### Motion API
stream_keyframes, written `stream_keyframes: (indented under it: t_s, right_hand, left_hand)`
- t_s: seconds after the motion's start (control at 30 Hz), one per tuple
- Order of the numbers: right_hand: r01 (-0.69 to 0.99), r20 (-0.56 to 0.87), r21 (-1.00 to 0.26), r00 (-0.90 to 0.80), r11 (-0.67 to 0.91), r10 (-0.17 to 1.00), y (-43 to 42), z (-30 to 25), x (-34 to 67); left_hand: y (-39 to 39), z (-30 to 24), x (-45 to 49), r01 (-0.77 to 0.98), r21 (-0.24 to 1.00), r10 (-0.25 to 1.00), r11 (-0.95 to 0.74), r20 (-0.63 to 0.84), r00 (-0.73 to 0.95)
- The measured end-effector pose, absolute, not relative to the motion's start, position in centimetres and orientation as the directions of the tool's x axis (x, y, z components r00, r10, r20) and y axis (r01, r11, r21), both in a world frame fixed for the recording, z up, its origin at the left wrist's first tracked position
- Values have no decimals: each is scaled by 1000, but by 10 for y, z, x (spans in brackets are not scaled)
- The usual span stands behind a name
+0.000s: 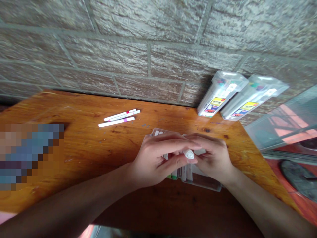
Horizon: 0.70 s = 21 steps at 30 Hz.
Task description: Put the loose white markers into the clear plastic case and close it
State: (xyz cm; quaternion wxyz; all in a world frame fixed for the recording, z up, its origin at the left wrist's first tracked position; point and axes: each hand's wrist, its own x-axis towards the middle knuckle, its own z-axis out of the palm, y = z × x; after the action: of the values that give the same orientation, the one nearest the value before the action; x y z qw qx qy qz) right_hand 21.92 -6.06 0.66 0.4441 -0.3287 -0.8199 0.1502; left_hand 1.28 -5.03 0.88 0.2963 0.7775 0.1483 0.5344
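Observation:
Over an open clear plastic case (208, 187), my two hands meet at a white marker (189, 154). One round end of the marker points up at me, and its rest is hidden among the fingers. My left hand (158, 155) pinches it between thumb and fingers. My right hand (213, 153) closes round the same marker from the other side, its fingertips partly covered. Inside the case lie several white markers (189, 173), one with a green band (172, 177); my hands hide much of them.
Left of the case, three white markers (116, 122) with red or purple bands lie on the wooden table (81, 148). Two clear marker cases (211, 102) with yellow labels lean on the stone wall (128, 59). A pixelated patch (29, 155) covers something at left.

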Motion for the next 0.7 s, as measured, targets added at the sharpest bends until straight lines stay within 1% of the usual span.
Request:
stream_keyframes:
  t_s: [0.2,0.33,0.53,0.7]
  right_hand:
    - [423,625,-535,-384,731,680,-61,8,219]
    - [432,621,-531,-385,729,682,-61,8,220]
    - [420,663,-505,-371,754,650,-60,8,219]
    - [428,667,-507,-356,749,655,-60,7,220]
  left_hand:
    - [-50,7,13,-48,623,565,-781,737,371]
    - [-49,5,13,-55,628,572,-776,738,358]
    - [-47,3,13,-35,643,591,-765,724,355]
    - [-45,2,13,-24,654,610,-756,717,336]
